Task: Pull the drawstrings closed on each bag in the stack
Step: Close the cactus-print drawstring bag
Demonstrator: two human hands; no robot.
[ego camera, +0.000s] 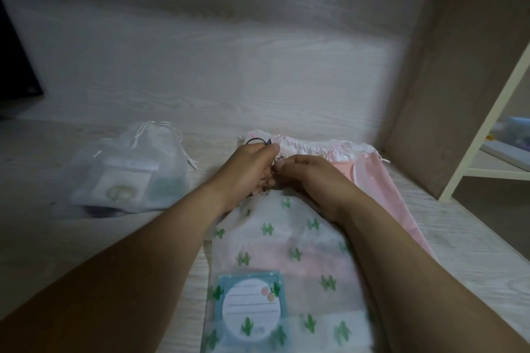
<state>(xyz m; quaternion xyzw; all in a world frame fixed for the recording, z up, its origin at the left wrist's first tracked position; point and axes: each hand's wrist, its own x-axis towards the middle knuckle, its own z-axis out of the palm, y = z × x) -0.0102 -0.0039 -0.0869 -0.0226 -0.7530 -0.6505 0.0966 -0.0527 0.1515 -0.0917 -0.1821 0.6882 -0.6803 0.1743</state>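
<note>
A translucent bag printed with green cacti (289, 241) lies on top of a pink bag (372, 180) in front of me. Inside it shows a blue card with a round white label (250, 304). My left hand (252, 169) pinches a dark drawstring (256, 140) at the cactus bag's gathered mouth. My right hand (312, 178) grips the bunched fabric of that mouth right beside it. The two hands nearly touch. A white mesh bag (129, 169) with white cords drawn tight lies apart on the left.
The bags lie on a pale wood-grain table (100, 238) set against a wall. A dark object (14, 71) stands at the far left. A brown panel and a cream shelf frame (484, 129) rise at the right.
</note>
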